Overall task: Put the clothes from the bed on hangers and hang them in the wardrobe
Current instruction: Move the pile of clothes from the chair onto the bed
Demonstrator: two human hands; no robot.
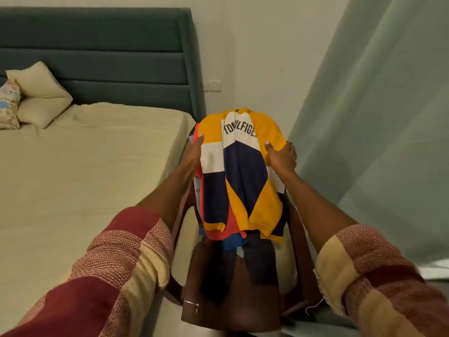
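Note:
A stack of clothes hangs over the back of a dark brown wooden chair (pixel 233 302) beside the bed. On top lies a yellow, white and navy shirt (pixel 243 171) with black lettering. Red (pixel 227 231) and blue (pixel 234 242) garments show underneath it. My left hand (pixel 193 154) grips the stack's left side, thumb on the yellow cloth and fingers hidden behind. My right hand (pixel 281 158) grips the right side, thumb pressed on the shirt and fingers curled round its edge. No hanger or wardrobe is in view.
The bed (pixel 85 171) with a beige sheet fills the left, with no clothes on it. Cream pillows (pixel 41 96) and a patterned one lean against a teal headboard (pixel 97 57). A pale green curtain (pixel 379 117) hangs at the right. A wall socket (pixel 213 85) sits behind the chair.

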